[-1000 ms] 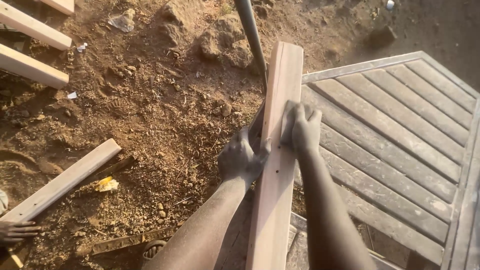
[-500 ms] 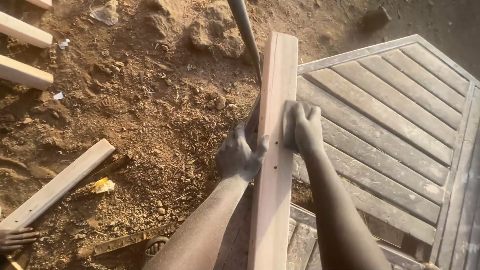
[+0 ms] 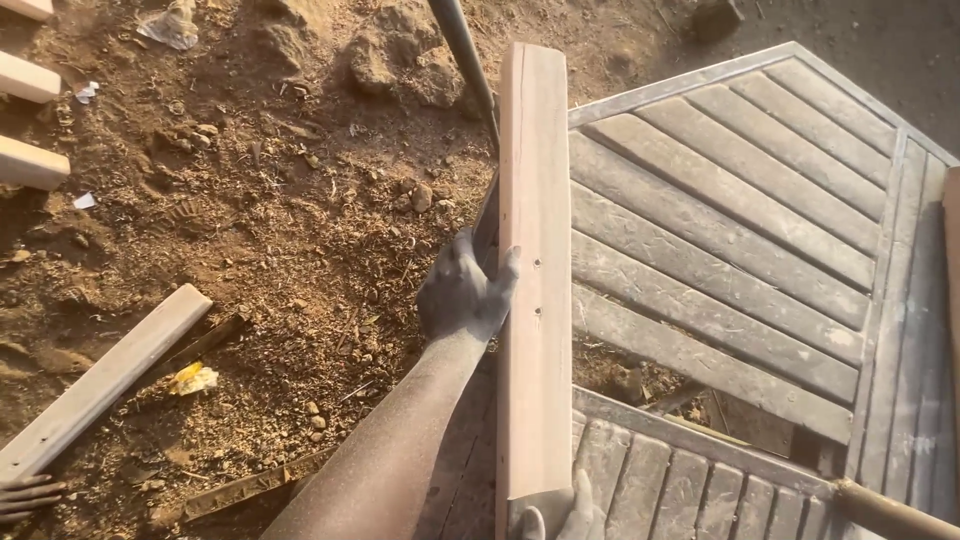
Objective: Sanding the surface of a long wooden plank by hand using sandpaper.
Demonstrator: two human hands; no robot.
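Item, long plank (image 3: pixel 535 250): our right hand (image 3: pixel 565 518) has dropped from mid-board to grasp its 6 o'clock end, left hand (image 3: pixel 462 292) still clasping its left edge.

The right hand (image 3: pixel 562 515) is mostly cut off at the bottom edge, fingers barely peeking round the plank (image 3: pixel 534 270) end.

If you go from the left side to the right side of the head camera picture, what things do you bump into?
Pale wooden batten on the dirt → yellow scrap → left hand → long upright plank → grey slatted wooden panel.
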